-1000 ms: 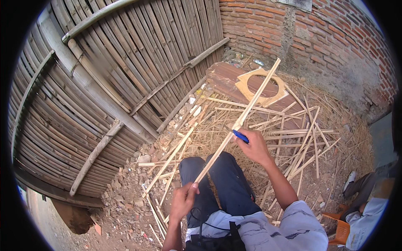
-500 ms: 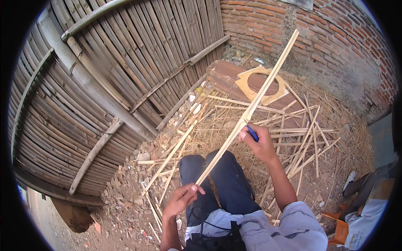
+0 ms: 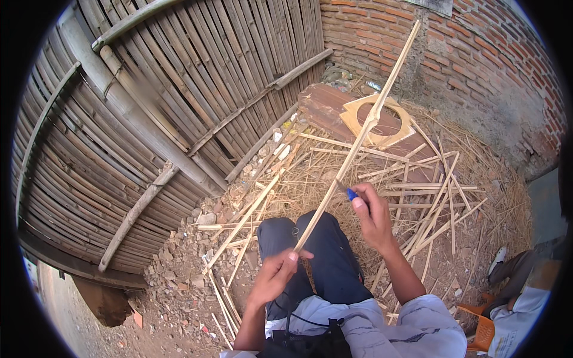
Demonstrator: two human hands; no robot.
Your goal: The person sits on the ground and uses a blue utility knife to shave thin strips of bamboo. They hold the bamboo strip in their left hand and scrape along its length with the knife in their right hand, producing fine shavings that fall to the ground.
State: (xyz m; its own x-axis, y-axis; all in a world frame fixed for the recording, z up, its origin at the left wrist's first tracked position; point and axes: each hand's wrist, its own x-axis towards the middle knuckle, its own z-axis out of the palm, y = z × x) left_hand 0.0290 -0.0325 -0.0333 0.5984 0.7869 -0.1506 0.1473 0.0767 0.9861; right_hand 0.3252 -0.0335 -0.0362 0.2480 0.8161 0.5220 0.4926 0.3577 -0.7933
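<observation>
A long, pale bamboo strip (image 3: 333,194) slants up from above my knees toward the brick wall, with a thick node partway along it. Its near end is pinched between the thumb and fingers of my left hand (image 3: 276,275). My right hand (image 3: 376,219) is closed around a small knife with a blue handle (image 3: 351,194). The short dark blade meets the strip on its near side of the node. Most of the handle is hidden in my fingers.
Loose bamboo strips (image 3: 439,206) and straw shavings cover the ground. Beyond them, a yellowish frame with a round hole (image 3: 353,113) rests on a brown board (image 3: 322,106). A bamboo fence (image 3: 197,77) stands left, a brick wall (image 3: 477,65) behind. Someone sits at right near an orange chair (image 3: 482,333).
The strip has shifted away from me, its far end now higher, and my left hand has come up with it. The knife sits farther below the node, my right hand slightly nearer me.
</observation>
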